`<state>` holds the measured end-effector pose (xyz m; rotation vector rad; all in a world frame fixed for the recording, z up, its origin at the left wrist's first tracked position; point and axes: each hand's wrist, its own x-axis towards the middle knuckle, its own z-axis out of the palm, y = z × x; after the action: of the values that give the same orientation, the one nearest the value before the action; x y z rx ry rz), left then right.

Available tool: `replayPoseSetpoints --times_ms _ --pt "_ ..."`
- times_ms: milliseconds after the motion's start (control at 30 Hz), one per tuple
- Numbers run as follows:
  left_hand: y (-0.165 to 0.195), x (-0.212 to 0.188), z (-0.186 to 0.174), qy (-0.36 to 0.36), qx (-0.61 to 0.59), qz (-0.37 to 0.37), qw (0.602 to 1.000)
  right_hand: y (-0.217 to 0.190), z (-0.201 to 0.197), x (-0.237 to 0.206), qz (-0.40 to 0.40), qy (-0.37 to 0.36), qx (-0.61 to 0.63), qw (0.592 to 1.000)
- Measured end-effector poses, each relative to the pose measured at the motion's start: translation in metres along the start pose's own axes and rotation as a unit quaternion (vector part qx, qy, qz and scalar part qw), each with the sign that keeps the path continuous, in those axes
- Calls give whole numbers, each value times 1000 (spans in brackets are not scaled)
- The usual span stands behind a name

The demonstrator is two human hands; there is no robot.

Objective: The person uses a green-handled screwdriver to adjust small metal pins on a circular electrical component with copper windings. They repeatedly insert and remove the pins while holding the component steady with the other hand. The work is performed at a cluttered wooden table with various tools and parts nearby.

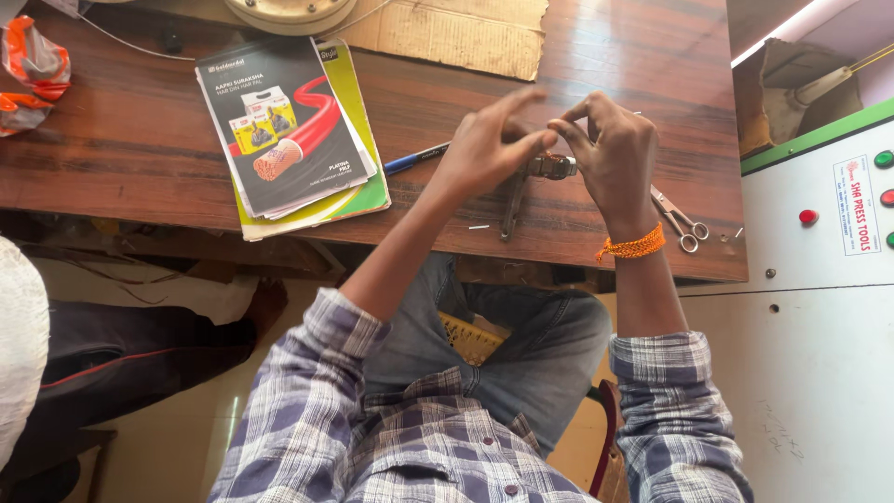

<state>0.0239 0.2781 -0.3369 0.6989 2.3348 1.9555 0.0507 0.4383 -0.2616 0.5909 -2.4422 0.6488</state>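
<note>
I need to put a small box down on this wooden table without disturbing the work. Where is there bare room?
Widest bare patch: the wooden table, left of the stacked booklets, below the orange wrapper. A smaller one lies between the cardboard sheet and the hands. It is crowded where the left hand and right hand pinch a small metal part, with pen and scissors beside.

A stack of catalogues (289, 130), a blue pen (415, 157), scissors (680, 220) and a cardboard sheet (447, 33) lie on the wooden table (121, 140).
</note>
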Motion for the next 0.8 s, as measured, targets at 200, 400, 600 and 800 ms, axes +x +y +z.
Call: replayPoseSetpoints --times_ms 200,400,600,800 --pt "20 28 -19 -184 -215 15 959 2 2 -8 52 34 24 998" --pt "20 26 -43 -263 -255 79 927 -15 8 -46 130 41 111 984" --pt "22 22 -47 -246 -171 137 944 -35 43 -80 185 77 165 966" --pt "22 18 -47 -193 -87 126 969 -34 59 -100 206 98 205 952"
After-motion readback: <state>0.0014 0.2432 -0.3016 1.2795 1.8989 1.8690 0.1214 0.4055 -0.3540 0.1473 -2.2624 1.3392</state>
